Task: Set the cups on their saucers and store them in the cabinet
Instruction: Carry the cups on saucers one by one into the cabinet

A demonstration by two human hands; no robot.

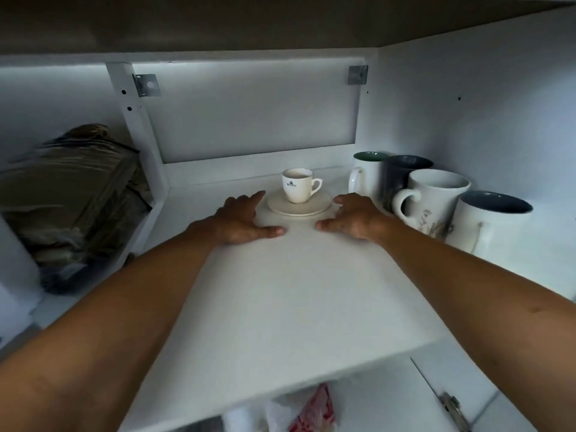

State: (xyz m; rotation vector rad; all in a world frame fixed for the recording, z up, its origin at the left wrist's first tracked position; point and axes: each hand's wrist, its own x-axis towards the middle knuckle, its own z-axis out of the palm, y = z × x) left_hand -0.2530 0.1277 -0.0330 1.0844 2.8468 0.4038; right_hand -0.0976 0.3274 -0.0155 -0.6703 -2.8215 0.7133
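Observation:
A small cream cup (298,185) with a dark logo stands upright on a cream saucer (280,204), deep on the white cabinet shelf (280,291). My left hand (241,218) lies flat on the shelf just left of the saucer, its fingers spread and pointing at the saucer's rim. My right hand (355,215) rests on the shelf just right of the saucer, fingers apart. Neither hand holds anything, and both are a little short of the saucer.
Several large mugs (431,201), white and dark blue, crowd the shelf's right side against the cabinet wall. A plastic-wrapped bundle (71,194) fills the compartment to the left. A lower shelf shows a red-and-white packet (314,411). A door hinge (450,406) sits at lower right.

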